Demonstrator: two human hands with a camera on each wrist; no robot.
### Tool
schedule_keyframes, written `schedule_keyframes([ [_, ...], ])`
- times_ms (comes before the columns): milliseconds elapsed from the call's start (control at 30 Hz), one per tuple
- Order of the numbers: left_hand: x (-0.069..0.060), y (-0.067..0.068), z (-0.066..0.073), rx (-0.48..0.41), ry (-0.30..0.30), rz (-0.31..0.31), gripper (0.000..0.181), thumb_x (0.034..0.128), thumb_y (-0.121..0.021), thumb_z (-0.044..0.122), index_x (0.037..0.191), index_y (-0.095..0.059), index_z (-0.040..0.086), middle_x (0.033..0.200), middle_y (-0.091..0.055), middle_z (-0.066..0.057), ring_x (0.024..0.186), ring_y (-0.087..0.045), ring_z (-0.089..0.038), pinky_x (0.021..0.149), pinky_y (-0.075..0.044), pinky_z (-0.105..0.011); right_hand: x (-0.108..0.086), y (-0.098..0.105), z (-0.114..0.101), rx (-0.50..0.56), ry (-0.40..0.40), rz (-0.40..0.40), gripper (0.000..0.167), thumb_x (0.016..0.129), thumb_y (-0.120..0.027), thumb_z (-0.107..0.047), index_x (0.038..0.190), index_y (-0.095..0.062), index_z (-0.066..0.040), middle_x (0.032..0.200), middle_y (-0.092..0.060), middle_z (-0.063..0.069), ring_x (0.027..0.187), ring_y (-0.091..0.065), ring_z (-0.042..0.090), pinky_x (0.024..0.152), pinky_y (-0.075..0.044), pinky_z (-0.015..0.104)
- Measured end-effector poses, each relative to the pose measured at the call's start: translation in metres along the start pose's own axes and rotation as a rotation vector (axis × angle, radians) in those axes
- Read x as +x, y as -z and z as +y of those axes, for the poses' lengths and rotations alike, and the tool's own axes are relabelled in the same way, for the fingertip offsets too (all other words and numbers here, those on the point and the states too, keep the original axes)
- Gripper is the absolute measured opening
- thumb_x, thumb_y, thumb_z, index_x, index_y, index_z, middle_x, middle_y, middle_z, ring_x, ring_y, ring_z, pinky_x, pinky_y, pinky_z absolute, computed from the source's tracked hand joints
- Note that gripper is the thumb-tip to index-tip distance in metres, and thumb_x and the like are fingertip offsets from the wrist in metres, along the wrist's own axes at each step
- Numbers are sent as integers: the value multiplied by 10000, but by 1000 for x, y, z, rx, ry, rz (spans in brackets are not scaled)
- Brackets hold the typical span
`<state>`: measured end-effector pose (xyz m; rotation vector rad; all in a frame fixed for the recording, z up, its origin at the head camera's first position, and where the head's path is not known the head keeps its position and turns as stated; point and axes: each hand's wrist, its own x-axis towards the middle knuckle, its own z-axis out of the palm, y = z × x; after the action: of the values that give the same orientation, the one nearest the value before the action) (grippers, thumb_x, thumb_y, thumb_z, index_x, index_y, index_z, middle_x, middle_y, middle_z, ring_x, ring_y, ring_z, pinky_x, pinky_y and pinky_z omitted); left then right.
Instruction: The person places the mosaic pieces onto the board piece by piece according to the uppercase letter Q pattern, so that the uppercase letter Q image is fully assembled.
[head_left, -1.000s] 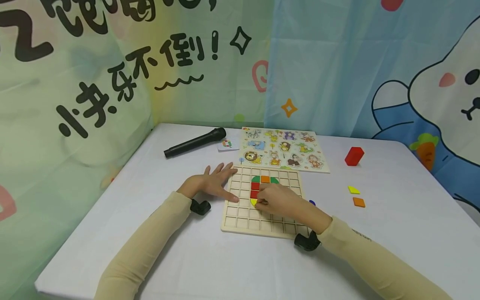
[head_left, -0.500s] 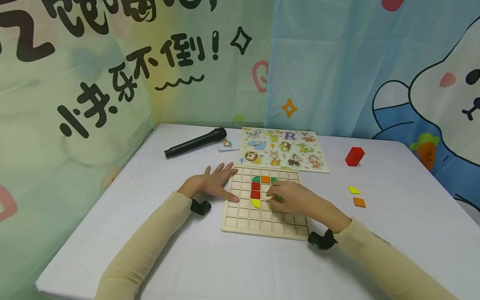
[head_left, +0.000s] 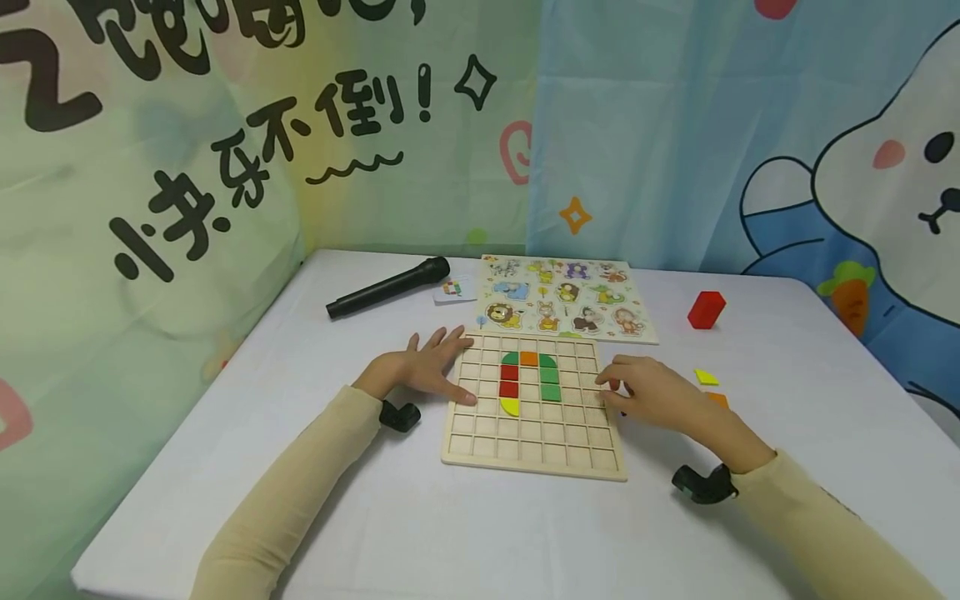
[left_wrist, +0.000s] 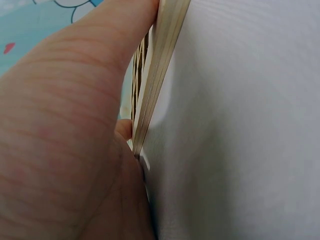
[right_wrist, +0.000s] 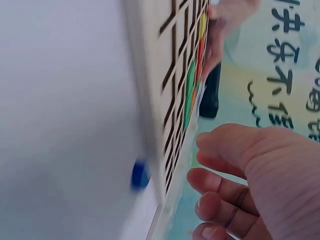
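A wooden grid board lies on the table with coloured tiles in its upper middle. An orange tile sits between two rounded green corners. Down the left side run red tiles, ending in a yellow rounded tile; green tiles form the right side. My left hand rests along the board's left edge, fingers spread. My right hand hovers by the right edge with loosely bent fingers and nothing visible between them. Below it is a small blue piece, mostly hidden in the head view.
Beyond the board lie an animal picture board, a small card and a black microphone. To the right are a red block, a yellow tile and an orange tile, partly behind my right hand.
My right hand has moved right, off the grid to beyond its right edge, uncovering the green tiles in the right column. My left hand has stayed in place.
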<state>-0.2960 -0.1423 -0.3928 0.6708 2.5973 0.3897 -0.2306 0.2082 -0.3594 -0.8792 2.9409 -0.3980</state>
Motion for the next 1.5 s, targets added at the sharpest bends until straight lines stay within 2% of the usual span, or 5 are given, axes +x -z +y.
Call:
schedule_keyframes([
  [367,-1,0,0,0,-4,4,1111,776,-656,687,1587,-74,200,1650,107,-27,1509,136,-282,1156,92,-623,-43,18,53,-5,-194,-24,358,820,-775,-213,1108,-694,-16,898,-616,55,733,-500,155,584,-481,233],
  [533,0,-1,-1,-3,-9,3,1119,773,-653,694,1587,-73,191,1650,106,-39,1508,136,-288,1154,94,-626,-61,21,75,4,-220,-22,377,797,-792,-205,1087,-688,12,901,-605,78,749,-513,165,599,-500,233],
  [767,-1,-2,-2,-11,-9,7,1113,775,-657,689,1587,-77,194,1650,102,-38,1508,137,-287,1153,100,-624,-78,21,99,-5,-266,-56,410,791,-793,-222,1105,-676,15,921,-592,107,745,-486,171,543,-449,205],
  [1000,-2,-1,0,-24,-7,4,1118,772,-666,681,1587,-79,191,1650,100,-39,1507,136,-289,1152,107,-621,-85,20,113,18,-310,-93,498,808,-778,-237,1177,-620,58,933,-581,125,749,-483,174,550,-467,214],
  [1500,-1,-1,0,-24,-1,5,1127,765,-667,691,1587,-71,202,1650,105,-31,1508,140,-280,1155,113,-613,-83,15,119,45,-312,-78,351,838,-748,-181,1073,-643,58,892,-603,77,773,-512,184,621,-503,253],
])
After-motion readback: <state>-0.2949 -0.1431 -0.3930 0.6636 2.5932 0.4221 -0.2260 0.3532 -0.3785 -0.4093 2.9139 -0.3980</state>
